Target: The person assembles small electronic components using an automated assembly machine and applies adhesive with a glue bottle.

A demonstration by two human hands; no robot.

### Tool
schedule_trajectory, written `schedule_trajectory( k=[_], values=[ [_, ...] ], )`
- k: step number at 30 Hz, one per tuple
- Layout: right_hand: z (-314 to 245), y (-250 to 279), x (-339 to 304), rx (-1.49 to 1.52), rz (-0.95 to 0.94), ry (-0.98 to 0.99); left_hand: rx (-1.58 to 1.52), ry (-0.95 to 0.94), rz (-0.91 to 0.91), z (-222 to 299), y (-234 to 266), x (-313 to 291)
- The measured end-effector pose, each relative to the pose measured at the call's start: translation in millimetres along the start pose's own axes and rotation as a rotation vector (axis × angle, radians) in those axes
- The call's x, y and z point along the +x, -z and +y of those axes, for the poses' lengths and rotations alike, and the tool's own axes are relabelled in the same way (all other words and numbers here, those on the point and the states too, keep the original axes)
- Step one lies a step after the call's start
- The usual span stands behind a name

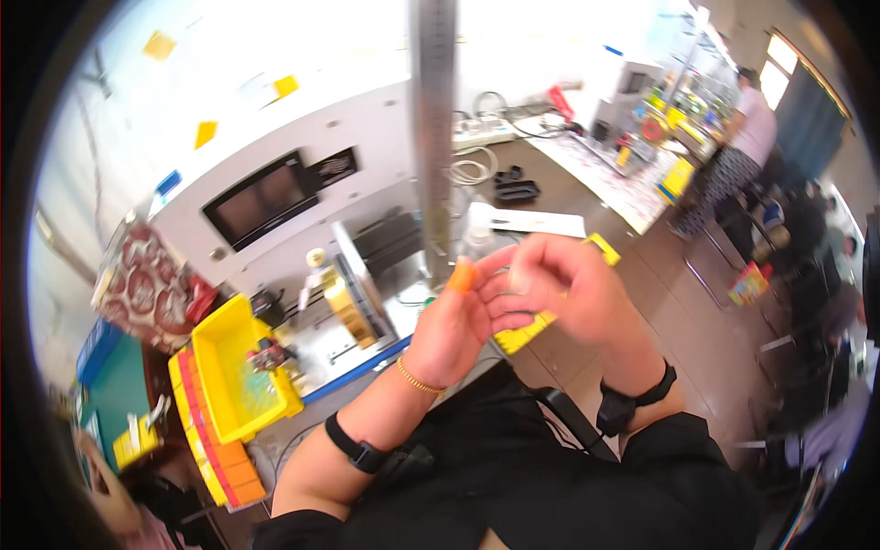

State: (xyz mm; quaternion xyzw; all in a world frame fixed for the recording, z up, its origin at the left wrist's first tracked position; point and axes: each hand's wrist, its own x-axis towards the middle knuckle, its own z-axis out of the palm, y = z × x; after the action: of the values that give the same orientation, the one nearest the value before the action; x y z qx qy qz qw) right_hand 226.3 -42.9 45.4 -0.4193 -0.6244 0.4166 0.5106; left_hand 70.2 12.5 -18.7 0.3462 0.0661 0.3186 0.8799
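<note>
My left hand (456, 325) is raised in front of my chest, palm turned up and fingers apart. An orange cover (462, 275), which looks like a finger cot, sits on its thumb tip. Close beside it, my right hand (573, 286) has its fingers curled in toward the left fingers. Motion smears the right fingertips, and whatever they may pinch is hidden. Behind the hands stands a white machine with a dark screen (261, 200). On its bed is a brass-coloured block fixture (346, 307).
A yellow bin (240, 367) with small clear parts stands left, beside orange and yellow bins (215, 440). A metal post (433, 128) rises ahead. A clear bottle (478, 229) is behind my hands. Another person (747, 128) stands at a far-right bench; a co-worker's arm (115, 495) shows lower left.
</note>
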Motion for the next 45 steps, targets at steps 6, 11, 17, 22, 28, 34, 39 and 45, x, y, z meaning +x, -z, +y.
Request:
schedule_trajectory(
  k=[6, 11, 17, 22, 28, 34, 39, 45],
  values=[
    [54.9, 14.1, 96.4, 0.069, 0.167, -0.045, 0.364, -0.093, 0.188, 20.4, 25.3, 5.5],
    [62.0, 8.8, 115.1, -0.093, 0.107, -0.044, 0.523, -0.165, 0.408, 11.4, 39.6, 9.1],
    [65.0, 7.4, 113.3, -0.017, 0.126, -0.022, 0.602, -0.230, 0.471, -3.3, 50.1, 5.6],
    [70.7, 10.8, 112.7, -0.019, 0.191, 0.006, 0.596, -0.197, 0.461, -9.7, 56.7, 0.0],
    [89.8, 5.5, 94.7, -0.122, 0.191, -0.076, 0.699, -0.085, 0.490, -26.7, 81.4, -18.2],
    [92.5, 1.7, 91.8, -0.334, 0.160, 0.000, 0.690, 0.089, 0.516, -35.0, 100.3, -32.6],
    [89.2, -19.4, 59.4, 0.412, 0.042, -0.456, 0.638, 0.259, 0.479, -30.6, 107.9, -46.3],
    [153.7, -38.6, 39.9, 0.548, 0.282, -0.374, 0.662, 0.435, 0.373, 7.0, 93.1, -85.6]
  ],
)
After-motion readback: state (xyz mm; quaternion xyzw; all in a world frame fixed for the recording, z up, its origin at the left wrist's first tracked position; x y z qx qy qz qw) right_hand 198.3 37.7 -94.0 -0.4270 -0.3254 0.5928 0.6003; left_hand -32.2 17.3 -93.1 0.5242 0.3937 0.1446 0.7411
